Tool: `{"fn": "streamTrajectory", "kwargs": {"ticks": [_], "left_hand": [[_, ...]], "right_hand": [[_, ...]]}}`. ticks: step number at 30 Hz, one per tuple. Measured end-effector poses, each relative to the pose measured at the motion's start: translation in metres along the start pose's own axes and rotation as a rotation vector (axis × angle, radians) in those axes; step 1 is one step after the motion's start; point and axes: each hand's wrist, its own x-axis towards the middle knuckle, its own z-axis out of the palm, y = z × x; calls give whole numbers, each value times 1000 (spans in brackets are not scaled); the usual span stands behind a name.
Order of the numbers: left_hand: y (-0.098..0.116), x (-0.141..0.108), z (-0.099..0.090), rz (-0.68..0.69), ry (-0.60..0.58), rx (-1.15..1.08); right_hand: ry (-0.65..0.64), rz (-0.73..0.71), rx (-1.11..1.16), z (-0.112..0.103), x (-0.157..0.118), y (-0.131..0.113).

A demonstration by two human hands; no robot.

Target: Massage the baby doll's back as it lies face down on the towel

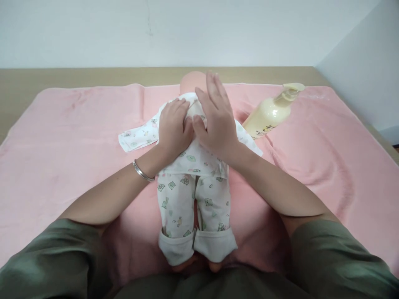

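A baby doll with a smooth bald head lies on a pink blanket, its feet toward me. It wears a white long-sleeved top and matching trousers with a bear print, the cuffs turned up. My left hand, with a silver bangle at the wrist, rests on the left part of the doll's chest, fingers laid over the cloth. My right hand is over the right part of the chest, fingers extended and tilted upward near the head. Both hands hide much of the top and the doll's face area.
A pale yellow pump bottle leans or lies to the right of the doll, by its sleeve. The pink blanket has folds on the right and covers most of a wooden tabletop. A white wall stands behind.
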Motion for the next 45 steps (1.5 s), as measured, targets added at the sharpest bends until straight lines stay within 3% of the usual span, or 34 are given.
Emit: {"fn": "streamTrajectory", "kwargs": {"ticks": [2,6,8,11,14,17,19,23,25,31,33,36,38,40,43,45], "left_hand": [[8,-2,-1,3,22,0],[14,0,-6,-86,26,-76],[14,3,-10,-129,35,-88],[19,5,-15,-165,29,-118],[37,12,-15,-195,2,-307],[58,32,-5,-242,-65,-629],[67,53,9,-298,-136,-778],[76,90,40,-270,-285,-728],[83,96,50,-264,-340,-780],[113,87,56,-229,-322,-685],[116,85,61,-176,-293,-612],[110,90,65,-168,-309,-600],[100,94,58,-205,-344,-643],[91,97,38,-230,-328,-651],[85,92,-15,-231,-212,-617],[86,84,-56,-310,-281,-779]], "right_hand": [[-14,27,-25,0,1,0],[-211,39,22,2,6,1],[-210,19,26,-7,8,-1],[-96,17,-19,-38,11,-6],[60,39,-116,-80,16,-2],[223,127,-176,-114,21,15],[244,222,-176,-125,25,30],[121,415,-217,-121,30,50],[55,404,-258,-110,32,56],[138,272,-288,-85,31,71],[137,280,-222,-85,31,73],[37,380,-238,-91,34,70],[-38,434,-281,-96,38,66],[-79,455,-319,-100,42,63],[-113,475,-368,-100,48,63],[-105,478,-372,-96,49,64]]}}
